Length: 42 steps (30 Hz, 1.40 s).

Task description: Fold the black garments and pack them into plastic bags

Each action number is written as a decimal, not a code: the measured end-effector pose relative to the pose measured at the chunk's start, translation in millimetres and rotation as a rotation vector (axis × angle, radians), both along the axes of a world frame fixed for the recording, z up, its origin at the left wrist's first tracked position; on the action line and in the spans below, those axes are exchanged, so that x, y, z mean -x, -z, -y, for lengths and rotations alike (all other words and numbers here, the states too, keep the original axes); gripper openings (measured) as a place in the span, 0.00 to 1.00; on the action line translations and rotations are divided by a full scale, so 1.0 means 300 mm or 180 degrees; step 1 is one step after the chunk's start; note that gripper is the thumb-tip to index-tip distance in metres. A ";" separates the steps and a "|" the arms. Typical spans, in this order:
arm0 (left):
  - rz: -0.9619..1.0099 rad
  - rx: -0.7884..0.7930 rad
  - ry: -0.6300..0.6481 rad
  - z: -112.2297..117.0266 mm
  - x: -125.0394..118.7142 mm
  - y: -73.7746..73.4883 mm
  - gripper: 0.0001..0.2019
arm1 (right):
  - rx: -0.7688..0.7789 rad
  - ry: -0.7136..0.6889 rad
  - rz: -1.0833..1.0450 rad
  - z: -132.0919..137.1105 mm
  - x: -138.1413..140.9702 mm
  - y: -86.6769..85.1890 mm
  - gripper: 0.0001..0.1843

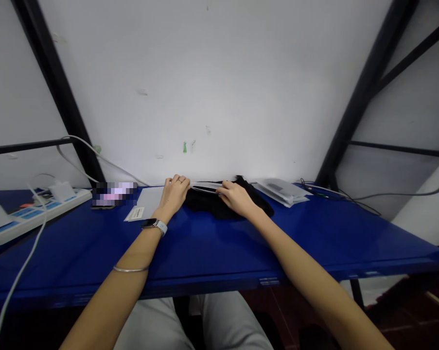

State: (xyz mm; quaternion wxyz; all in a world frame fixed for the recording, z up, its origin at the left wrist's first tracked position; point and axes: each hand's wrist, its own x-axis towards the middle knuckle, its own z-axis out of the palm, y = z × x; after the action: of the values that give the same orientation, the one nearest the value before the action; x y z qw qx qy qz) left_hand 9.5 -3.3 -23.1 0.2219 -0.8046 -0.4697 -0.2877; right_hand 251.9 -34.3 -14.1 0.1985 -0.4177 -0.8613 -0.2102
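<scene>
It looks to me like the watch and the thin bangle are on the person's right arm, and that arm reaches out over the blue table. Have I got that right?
Not quite: the head view shows the watch and the thin bangle on the left arm, not the right. That arm does reach out over the blue table.

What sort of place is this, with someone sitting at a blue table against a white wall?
Most likely a simple indoor workbench, perhaps for packing: a blue tabletop on black steel framing, a power strip within reach, and plastic-wrapped packets beside the black cloth.
</scene>
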 end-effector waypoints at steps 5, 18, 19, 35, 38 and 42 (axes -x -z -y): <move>-0.0123 -0.0184 0.0008 0.005 -0.015 -0.001 0.09 | -0.0138 0.0473 0.0069 -0.006 0.025 0.014 0.16; 0.0001 -0.0361 0.0696 0.038 -0.073 -0.013 0.05 | 0.0115 0.1037 0.0081 0.027 0.064 0.016 0.24; -0.0024 -0.0357 0.0815 0.045 -0.086 -0.013 0.04 | 0.0157 0.1094 0.0104 0.023 0.069 0.023 0.25; -0.0171 -0.0268 0.1400 0.046 -0.084 -0.028 0.08 | 0.0549 0.0958 -0.1177 -0.108 -0.018 0.100 0.18; 0.0015 -0.0178 0.1455 0.034 -0.079 -0.019 0.16 | 0.0582 0.0291 -0.2046 -0.127 -0.033 0.097 0.21; 0.0060 0.0212 0.1333 0.026 -0.061 -0.004 0.30 | 0.0923 -0.0910 -0.2886 -0.134 -0.029 0.078 0.25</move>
State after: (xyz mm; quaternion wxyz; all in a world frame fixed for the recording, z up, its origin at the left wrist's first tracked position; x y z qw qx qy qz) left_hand 27.8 -10.9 -21.9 0.1262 -0.8888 -0.3036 -0.3194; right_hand 260.5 6.0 -37.6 0.5198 -0.3681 -0.7574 0.1440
